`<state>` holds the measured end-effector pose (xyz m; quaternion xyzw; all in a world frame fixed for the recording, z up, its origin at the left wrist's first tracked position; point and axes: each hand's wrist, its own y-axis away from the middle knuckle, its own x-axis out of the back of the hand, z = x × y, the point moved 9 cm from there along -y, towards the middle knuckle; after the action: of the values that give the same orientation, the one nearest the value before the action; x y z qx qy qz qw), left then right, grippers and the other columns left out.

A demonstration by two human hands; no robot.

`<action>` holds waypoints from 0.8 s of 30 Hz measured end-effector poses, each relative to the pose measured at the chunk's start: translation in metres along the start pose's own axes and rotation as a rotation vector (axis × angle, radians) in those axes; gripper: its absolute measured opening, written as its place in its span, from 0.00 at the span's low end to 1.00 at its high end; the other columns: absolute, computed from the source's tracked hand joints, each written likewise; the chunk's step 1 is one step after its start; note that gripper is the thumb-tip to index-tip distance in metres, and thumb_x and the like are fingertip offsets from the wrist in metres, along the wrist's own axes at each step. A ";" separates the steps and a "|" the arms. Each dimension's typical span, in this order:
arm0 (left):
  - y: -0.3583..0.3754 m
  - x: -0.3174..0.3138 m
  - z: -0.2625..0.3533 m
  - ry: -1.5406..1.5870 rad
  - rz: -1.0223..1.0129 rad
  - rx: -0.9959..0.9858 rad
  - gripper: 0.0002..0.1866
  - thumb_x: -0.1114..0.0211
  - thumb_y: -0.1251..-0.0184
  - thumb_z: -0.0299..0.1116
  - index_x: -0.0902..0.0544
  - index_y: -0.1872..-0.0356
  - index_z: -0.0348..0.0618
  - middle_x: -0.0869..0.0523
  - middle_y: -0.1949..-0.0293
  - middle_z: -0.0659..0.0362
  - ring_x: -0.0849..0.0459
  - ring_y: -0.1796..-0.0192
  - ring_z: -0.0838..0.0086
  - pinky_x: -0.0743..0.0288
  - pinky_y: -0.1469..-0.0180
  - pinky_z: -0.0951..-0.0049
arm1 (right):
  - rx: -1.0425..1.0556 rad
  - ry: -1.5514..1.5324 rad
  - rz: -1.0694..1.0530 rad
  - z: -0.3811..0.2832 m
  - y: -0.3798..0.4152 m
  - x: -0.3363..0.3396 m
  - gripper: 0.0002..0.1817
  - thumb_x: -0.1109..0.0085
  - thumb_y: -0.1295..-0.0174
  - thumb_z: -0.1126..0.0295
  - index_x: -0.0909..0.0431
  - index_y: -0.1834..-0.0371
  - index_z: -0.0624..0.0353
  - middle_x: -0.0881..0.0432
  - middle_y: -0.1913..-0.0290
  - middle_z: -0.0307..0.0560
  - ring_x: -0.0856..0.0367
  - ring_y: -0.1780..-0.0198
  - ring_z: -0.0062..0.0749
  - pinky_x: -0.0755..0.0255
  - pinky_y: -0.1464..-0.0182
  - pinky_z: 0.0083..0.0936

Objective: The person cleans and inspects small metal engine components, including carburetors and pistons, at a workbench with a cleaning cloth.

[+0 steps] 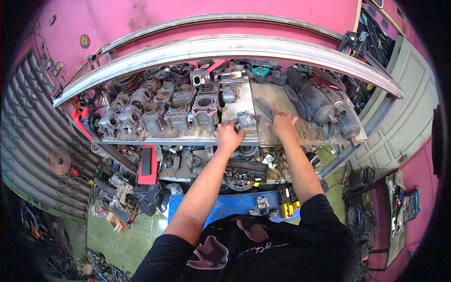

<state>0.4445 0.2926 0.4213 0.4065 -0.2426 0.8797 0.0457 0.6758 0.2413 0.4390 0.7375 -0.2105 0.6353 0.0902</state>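
My left hand (229, 137) is at the shelf's front edge, its fingers closed against the left side of a small grey metal part (246, 119) with a round upright opening. To the right, my right hand (284, 126) is over the wooden board, its fingers on the near end of a dark grey brush-like tool (265, 108); the fingertips are partly hidden. Left of my hands, several metal engine cylinders (205, 104) stand in rows. Behind the small part lies another grey metal piece (229, 94).
Exhaust-like canisters (325, 113) lie at the shelf's right end. A metal rail (225, 43) crosses above the shelf. Below are a parts tray (245, 172), a red box (147, 165), a blue surface (221, 207) and a yellow object (290, 209).
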 end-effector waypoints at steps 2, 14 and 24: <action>-0.001 -0.002 -0.005 0.039 -0.041 0.050 0.30 0.25 0.41 0.51 0.16 0.39 0.50 0.14 0.40 0.55 0.23 0.37 0.52 0.32 0.38 0.43 | 0.028 0.018 0.051 0.007 0.000 -0.007 0.34 0.31 0.38 0.57 0.27 0.27 0.42 0.19 0.35 0.56 0.31 0.28 0.51 0.53 0.28 0.68; 0.016 -0.003 -0.001 0.109 0.143 -0.103 0.29 0.23 0.45 0.43 0.19 0.40 0.52 0.18 0.42 0.60 0.24 0.39 0.58 0.39 0.41 0.48 | 0.163 -0.377 0.195 -0.036 0.109 0.085 0.35 0.34 0.36 0.59 0.32 0.23 0.37 0.11 0.47 0.51 0.19 0.43 0.53 0.44 0.38 0.56; 0.009 -0.009 -0.010 0.169 0.183 -0.100 0.28 0.24 0.43 0.48 0.16 0.41 0.50 0.16 0.46 0.57 0.23 0.42 0.57 0.38 0.43 0.50 | 0.247 0.101 0.072 -0.105 0.064 0.064 0.28 0.50 0.26 0.53 0.29 0.26 0.51 0.10 0.58 0.57 0.13 0.51 0.54 0.44 0.35 0.62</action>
<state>0.4411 0.2906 0.4055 0.3042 -0.3176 0.8981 0.0058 0.5604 0.2132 0.5115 0.7022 -0.1522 0.6954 -0.0138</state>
